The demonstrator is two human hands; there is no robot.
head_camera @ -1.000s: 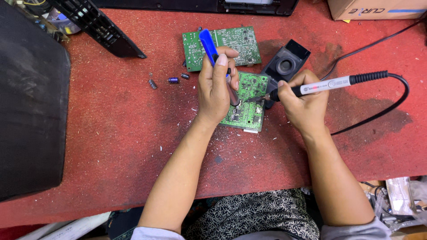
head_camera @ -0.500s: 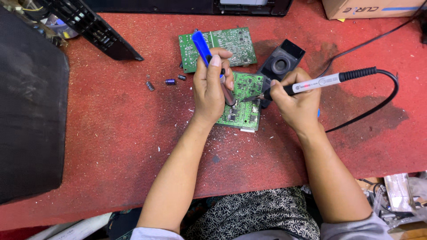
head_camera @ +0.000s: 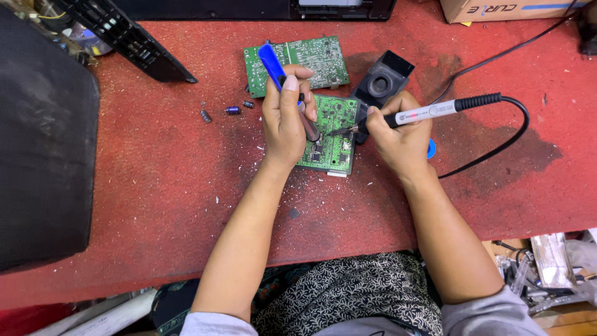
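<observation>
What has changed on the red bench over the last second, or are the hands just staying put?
Hardly anything. The left hand still holds the blue-handled tool against the small green circuit board, and the right hand still grips the soldering iron with its tip at the board. The slight shift of everything in view looks like the camera moving. The larger board, black stand and loose capacitors lie as before.

bare red table (head_camera: 155,186) left; black stand (head_camera: 380,81), cable (head_camera: 497,143) crowd right.
</observation>
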